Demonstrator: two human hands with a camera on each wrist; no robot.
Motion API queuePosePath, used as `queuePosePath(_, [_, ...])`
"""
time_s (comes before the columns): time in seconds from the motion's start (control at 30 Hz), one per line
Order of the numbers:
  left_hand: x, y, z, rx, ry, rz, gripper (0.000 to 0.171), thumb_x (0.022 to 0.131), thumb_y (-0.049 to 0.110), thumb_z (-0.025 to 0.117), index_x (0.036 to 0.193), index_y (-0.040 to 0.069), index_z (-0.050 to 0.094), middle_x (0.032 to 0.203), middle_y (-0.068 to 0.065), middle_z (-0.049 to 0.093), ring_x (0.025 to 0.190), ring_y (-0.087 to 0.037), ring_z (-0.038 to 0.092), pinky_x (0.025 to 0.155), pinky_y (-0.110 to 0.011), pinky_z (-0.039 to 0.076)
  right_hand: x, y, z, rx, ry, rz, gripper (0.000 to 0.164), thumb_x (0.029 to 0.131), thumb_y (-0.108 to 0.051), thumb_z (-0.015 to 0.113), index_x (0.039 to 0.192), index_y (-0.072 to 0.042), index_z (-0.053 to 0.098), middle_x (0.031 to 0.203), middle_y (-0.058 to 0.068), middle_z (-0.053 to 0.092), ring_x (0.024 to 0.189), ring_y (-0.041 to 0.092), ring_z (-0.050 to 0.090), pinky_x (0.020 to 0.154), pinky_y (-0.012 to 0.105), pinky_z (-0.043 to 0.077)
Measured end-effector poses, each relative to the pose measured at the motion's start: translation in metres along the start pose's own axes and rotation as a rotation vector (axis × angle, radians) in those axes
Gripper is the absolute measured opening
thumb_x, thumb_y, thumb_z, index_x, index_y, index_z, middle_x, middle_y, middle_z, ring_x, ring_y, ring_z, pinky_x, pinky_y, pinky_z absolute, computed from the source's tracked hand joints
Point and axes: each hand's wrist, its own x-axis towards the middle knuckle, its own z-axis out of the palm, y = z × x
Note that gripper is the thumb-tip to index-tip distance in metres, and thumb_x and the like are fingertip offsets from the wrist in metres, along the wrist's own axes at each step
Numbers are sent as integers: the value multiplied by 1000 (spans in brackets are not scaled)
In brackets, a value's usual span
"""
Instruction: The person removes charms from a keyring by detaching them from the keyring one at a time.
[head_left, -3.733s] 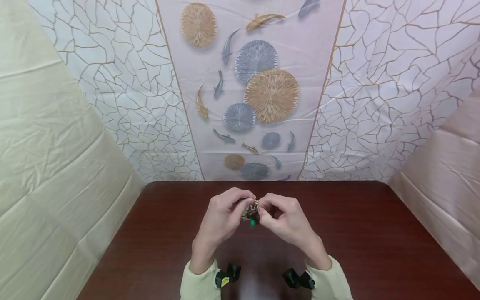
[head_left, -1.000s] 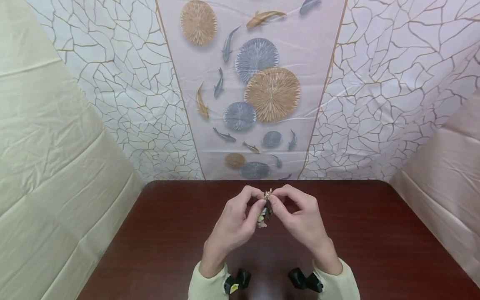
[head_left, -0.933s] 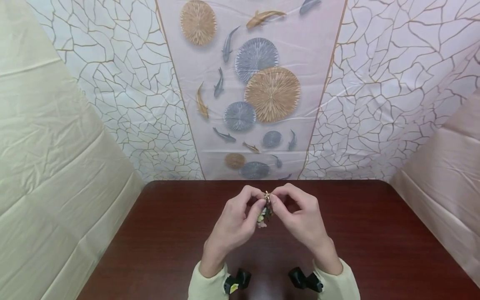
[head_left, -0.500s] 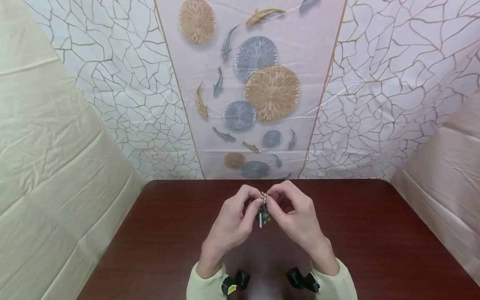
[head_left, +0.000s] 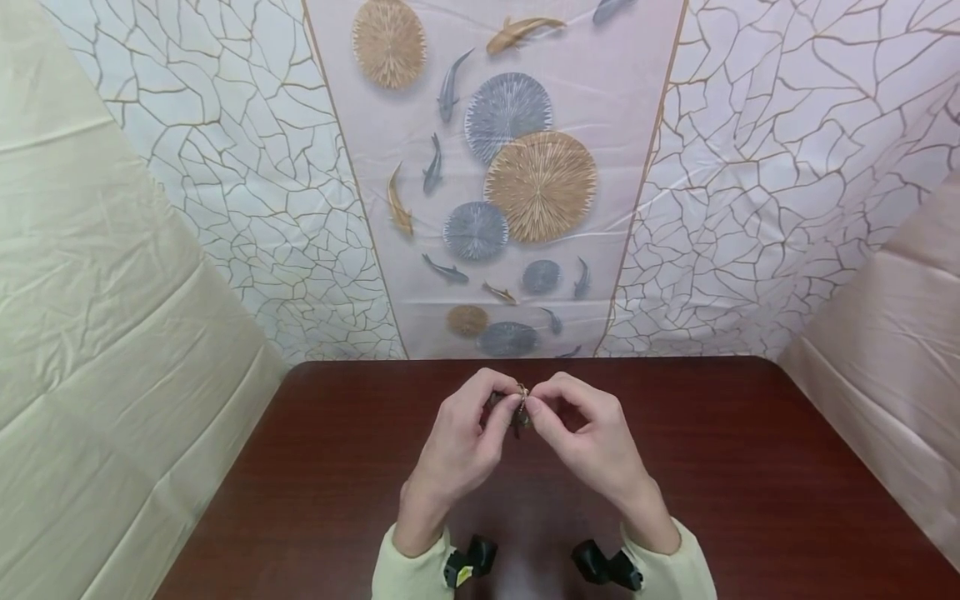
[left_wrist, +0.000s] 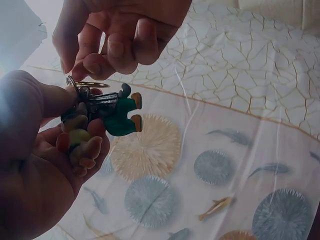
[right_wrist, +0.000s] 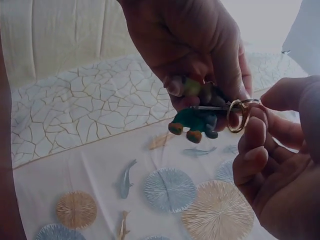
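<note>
Both hands meet over the far half of the table, thumb to thumb at a small keychain. My left hand [head_left: 462, 435] grips the keychain between thumb and fingers. A gold split ring [right_wrist: 230, 120] sits at the fingertips of my right hand [head_left: 592, 433], which pinches it by the edge. From the keychain hang a green figurine [left_wrist: 120, 117] with orange feet and a silver, key-like metal piece [left_wrist: 103, 98]. Another small figure [left_wrist: 80, 142], yellowish and pink, lies against the left fingers. In the head view the fingers cover most of the keychain.
A dark red-brown table [head_left: 337, 500] lies below the hands. Behind its far edge hangs a patterned cloth [head_left: 540, 292], with beige cloth [head_left: 150, 375] sloping down on the left side. Each wrist bears a black camera, such as the left camera [head_left: 468, 560].
Over the last second both hands drift slightly left, still together. The hanging figurines turn and sink behind the fingers in the head view. Earlier, the hands were lower and farther apart.
</note>
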Motion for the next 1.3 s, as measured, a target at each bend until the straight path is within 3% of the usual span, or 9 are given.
queuePosePath(0.1, [0, -1, -1, 27, 7, -4, 4, 97, 8, 59, 100, 10, 61, 90, 0, 61, 74, -8, 54, 64, -13, 45, 0, -1, 2, -13, -7, 67, 18, 86, 6, 67, 88, -11, 67, 75, -3, 59, 61, 5, 52, 49, 18, 43])
queuePosePath(0.3, [0, -3, 0, 47, 9, -3, 6, 95, 7, 62, 100, 10, 61, 89, 0, 61, 73, -7, 54, 63, -13, 45, 0, 0, 4, -27, 20, 110, 15, 87, 4, 67, 90, -11, 67, 71, -2, 58, 59, 6, 51, 49, 19, 43])
queuePosePath(0.63, [0, -2, 0, 22, -5, -4, 8, 94, 5, 62, 101, 10, 61, 87, -1, 61, 68, -7, 51, 58, -12, 42, 0, 3, -1, 129, -43, 189, 12, 90, 7, 62, 91, -5, 66, 62, 6, 54, 47, 10, 48, 40, 23, 41])
queuePosePath(0.97, [0, 0, -1, 3, -3, 2, 8, 95, 6, 61, 102, 11, 63, 90, 0, 64, 69, -6, 51, 56, -18, 45, -1, 4, -1, 109, -39, 156, 19, 87, 11, 61, 88, -9, 63, 70, -1, 56, 54, 8, 51, 42, 24, 42])
queuePosePath(1.3, [0, 2, -2, -33, 4, 7, 5, 96, 9, 61, 100, 11, 63, 85, 0, 62, 66, -6, 50, 52, -19, 44, -2, 4, -2, 110, -45, 98, 22, 86, 13, 61, 86, -9, 63, 73, 1, 56, 58, 6, 50, 44, 22, 42])
